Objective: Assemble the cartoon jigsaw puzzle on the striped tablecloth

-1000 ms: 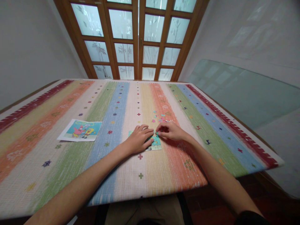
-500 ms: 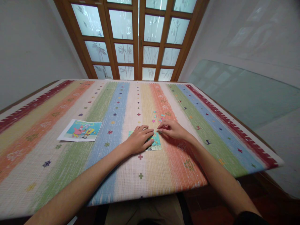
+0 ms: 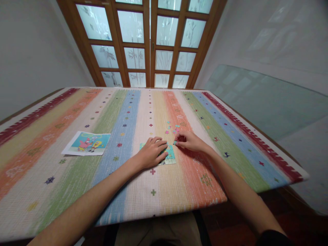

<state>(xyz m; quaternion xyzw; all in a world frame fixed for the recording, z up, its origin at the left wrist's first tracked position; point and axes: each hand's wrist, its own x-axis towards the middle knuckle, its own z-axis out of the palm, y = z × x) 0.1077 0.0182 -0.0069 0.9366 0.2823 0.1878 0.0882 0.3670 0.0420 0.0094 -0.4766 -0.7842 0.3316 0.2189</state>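
Left hand (image 3: 153, 151), fingers apart, rests on rectangular teal jigsaw (image 3: 171, 154) — sound bracing. Right hand (image 3: 191, 141), beside jigsaw, pinches small teal piece (image 3: 174, 143) — best aligned before pressing.

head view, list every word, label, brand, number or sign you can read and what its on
None can be read.
Cartoon sheet: no lettering visible.
Puzzle: partly under the left hand; no lettering legible on the visible part.
Loose pieces: too small to tell.
Tablecloth: cross and star motifs, no legible words.
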